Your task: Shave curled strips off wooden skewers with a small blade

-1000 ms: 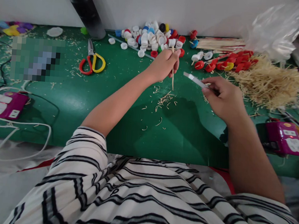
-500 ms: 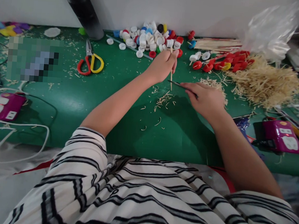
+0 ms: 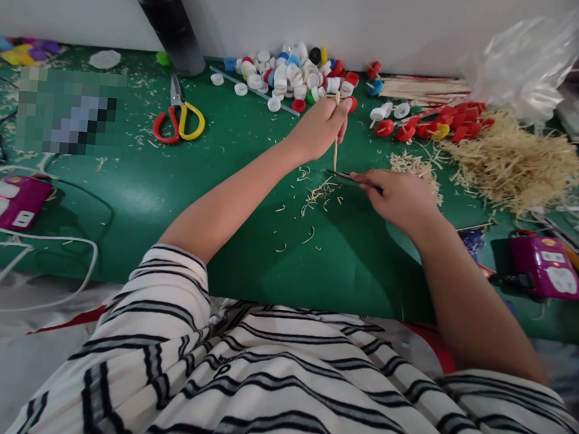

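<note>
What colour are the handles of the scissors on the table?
One handle is red, the other yellow; the head view shows it.

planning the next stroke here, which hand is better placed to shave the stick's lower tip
Probably the right hand: it holds the blade, which sits at the lower tip of the stick. The left hand grips the stick higher up, so it seems better suited to steadying.

Knife [image 3: 344, 175] at tip of stick [image 3: 335, 155], caps [image 3: 280, 77] behind, scissors [image 3: 177, 99] left
</note>
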